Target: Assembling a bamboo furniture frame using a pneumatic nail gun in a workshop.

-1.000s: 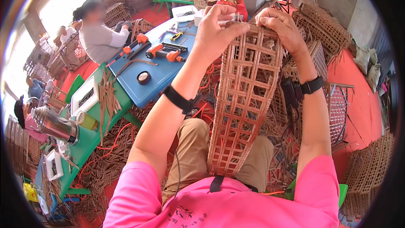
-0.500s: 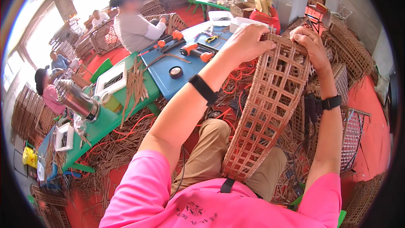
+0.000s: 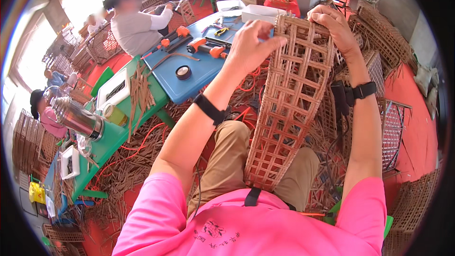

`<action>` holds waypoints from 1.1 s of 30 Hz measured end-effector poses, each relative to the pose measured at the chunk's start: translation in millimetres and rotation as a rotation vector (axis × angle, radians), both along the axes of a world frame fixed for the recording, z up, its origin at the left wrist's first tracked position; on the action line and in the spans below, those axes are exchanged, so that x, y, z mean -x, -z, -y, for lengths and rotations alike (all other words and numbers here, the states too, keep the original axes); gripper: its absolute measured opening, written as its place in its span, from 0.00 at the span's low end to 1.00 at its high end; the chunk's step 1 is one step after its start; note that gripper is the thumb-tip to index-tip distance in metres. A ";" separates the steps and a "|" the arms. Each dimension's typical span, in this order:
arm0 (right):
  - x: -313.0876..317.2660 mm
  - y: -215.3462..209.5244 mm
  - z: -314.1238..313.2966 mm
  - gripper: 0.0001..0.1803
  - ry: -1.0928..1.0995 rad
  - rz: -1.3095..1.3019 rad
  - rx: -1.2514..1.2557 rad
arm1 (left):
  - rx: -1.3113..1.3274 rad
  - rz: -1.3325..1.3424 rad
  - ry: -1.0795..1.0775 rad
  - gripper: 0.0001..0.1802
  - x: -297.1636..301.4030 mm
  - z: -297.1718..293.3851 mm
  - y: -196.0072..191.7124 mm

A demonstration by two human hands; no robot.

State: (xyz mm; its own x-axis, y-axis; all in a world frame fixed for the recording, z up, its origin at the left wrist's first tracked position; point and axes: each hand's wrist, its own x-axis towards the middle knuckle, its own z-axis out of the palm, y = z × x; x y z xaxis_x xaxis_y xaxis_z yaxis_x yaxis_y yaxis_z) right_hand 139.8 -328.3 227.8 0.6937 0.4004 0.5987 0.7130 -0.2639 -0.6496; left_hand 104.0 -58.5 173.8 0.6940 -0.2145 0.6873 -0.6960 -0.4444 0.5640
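A long, brown, open-lattice wicker basket [image 3: 296, 85] stands tilted on end between my thighs, its lower end against my lap. My right hand [image 3: 334, 26] is closed over the upper right corner of its far end, thumb and fingers wrapped on the rim. At the upper left edge, my left hand [image 3: 256, 45] has its fingers apart and partly curled. Its thumb points at the lattice; whether the tip touches it I cannot tell. Nothing shows in that hand.
A blue table [image 3: 166, 78] ahead left bears orange-black nail guns [image 3: 208, 47], pliers [image 3: 222, 32] and a round black-rimmed object [image 3: 183, 72]. A green table [image 3: 111, 137] holds a steel flask [image 3: 78, 118] and cane strips [image 3: 141, 90]. Orange hose and strip scraps litter the red floor. A person [image 3: 135, 23] sits beyond.
My left hand has let go of the basket's top edge and drawn off to the left, its fingers spreading. The right hand keeps its hold on the corner. The whole view has shifted slightly.
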 end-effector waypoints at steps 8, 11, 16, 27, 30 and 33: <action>-3.5 -2.3 -0.2 0.15 -0.005 0.084 0.079 | -0.110 -0.131 0.133 0.25 -13.3 -2.0 -1.1; -3.0 -0.8 0.7 0.16 0.003 0.111 0.111 | -0.165 -0.155 0.145 0.23 -15.1 -4.7 -8.3; -9.2 -0.1 5.5 0.12 -0.019 0.013 0.017 | -0.012 -0.218 0.391 0.23 -24.5 -15.7 -3.2; 8.0 -3.6 -13.5 0.09 0.052 -0.072 -0.079 | 0.102 -0.304 0.213 0.32 4.7 -9.7 30.7; 6.3 -1.8 -10.4 0.08 0.056 0.018 -0.062 | 0.031 -0.231 0.313 0.23 -1.9 -8.4 28.1; 8.9 -3.9 -7.0 0.08 0.071 0.037 -0.044 | -0.086 -0.266 0.306 0.15 1.7 -11.5 22.6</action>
State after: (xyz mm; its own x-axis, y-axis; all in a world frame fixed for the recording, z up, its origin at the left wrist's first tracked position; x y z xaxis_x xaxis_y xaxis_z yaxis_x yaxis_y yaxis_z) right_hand 130.9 -321.3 231.8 0.6963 0.3235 0.6407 0.7174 -0.2862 -0.6352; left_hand 102.3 -47.0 151.2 0.7405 -0.4869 0.4632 -0.6380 -0.2930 0.7121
